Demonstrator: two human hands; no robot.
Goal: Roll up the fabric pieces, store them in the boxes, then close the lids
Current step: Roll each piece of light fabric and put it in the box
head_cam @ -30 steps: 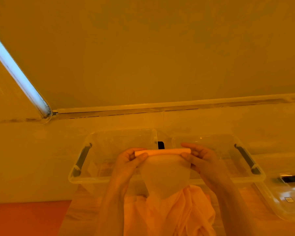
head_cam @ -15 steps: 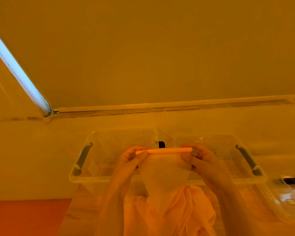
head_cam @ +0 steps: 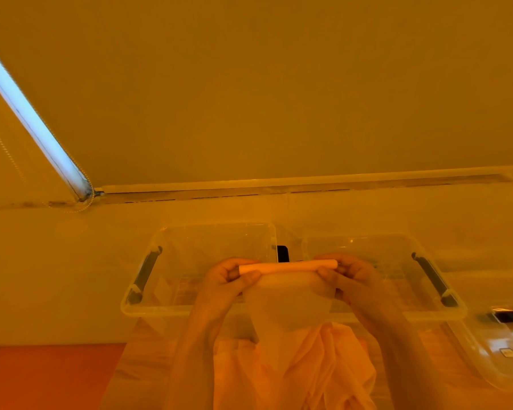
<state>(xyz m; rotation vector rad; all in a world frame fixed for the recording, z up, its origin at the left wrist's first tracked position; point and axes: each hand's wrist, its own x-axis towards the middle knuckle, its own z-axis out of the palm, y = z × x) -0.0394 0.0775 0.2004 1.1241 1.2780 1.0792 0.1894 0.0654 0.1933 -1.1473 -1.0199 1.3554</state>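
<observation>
A sheer pale fabric piece [head_cam: 289, 303] hangs from a thin tight roll [head_cam: 288, 266] held level in the air. My left hand [head_cam: 228, 279] pinches the roll's left end and my right hand [head_cam: 348, 275] pinches its right end. The loose tail drops onto a heap of orange fabric [head_cam: 308, 371] on the table. Behind the hands stand two clear plastic boxes side by side, without lids: the left box [head_cam: 172, 309] and the right box [head_cam: 403, 313], each with a dark grey handle on its outer end.
A clear lid [head_cam: 504, 353] with a dark latch lies at the right edge of the table. An orange-red surface [head_cam: 48, 377] shows at the lower left. A wall with a ledge rises close behind the boxes.
The roll has turned slightly in my fingers and the hanging fabric is a little shorter. Both hands stay in about the same place over the boxes.
</observation>
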